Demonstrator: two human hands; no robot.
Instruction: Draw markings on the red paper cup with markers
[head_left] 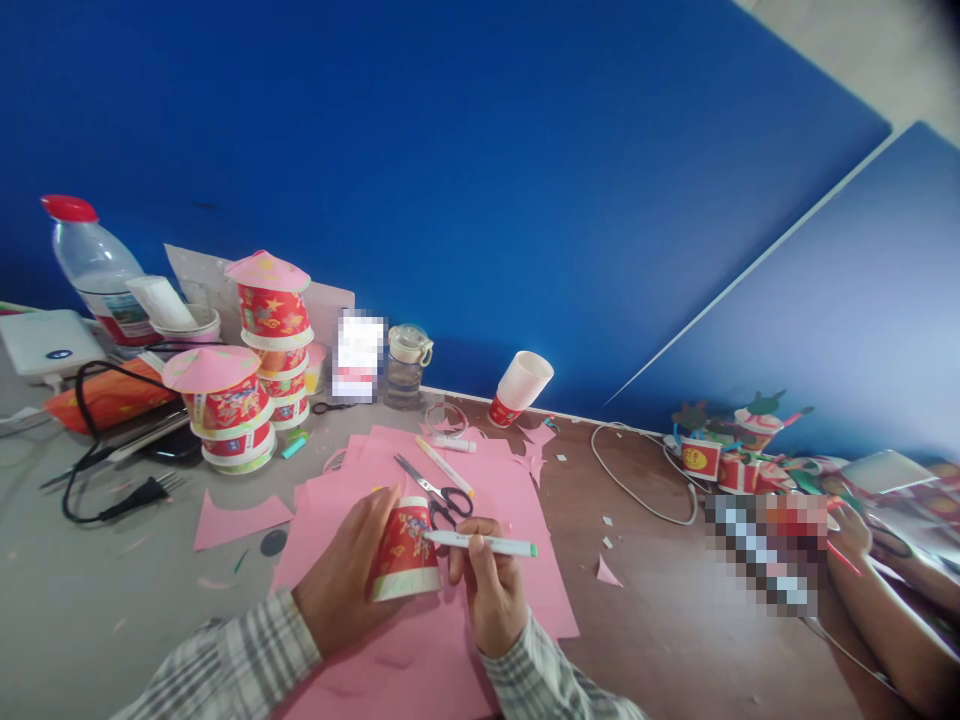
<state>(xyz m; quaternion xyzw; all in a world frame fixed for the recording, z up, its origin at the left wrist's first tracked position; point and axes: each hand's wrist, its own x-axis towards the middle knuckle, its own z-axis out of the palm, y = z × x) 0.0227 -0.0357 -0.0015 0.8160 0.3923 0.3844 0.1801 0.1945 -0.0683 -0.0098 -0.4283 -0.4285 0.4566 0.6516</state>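
My left hand (350,575) is wrapped round a red paper cup (405,548) with a floral print and a pale rim facing down. In my right hand (491,585) is a white marker (504,545) with a green end, its tip at the cup's printed side. Beneath both hands lie sheets of pink paper (330,660). Just beyond the cup, black-handled scissors (435,488) rest partly open on the paper, beside a yellow-tipped marker (444,466) and a white marker cap or short pen (454,443).
Left stand stacked red cups with pink cone tops (211,370) and a taller similar stack (274,300). A nested stack of cups (521,388) leans near the blue partition (480,200). A water jar (409,365) and black plug cable (142,495) are nearby. Another person's arm (885,620) is at right.
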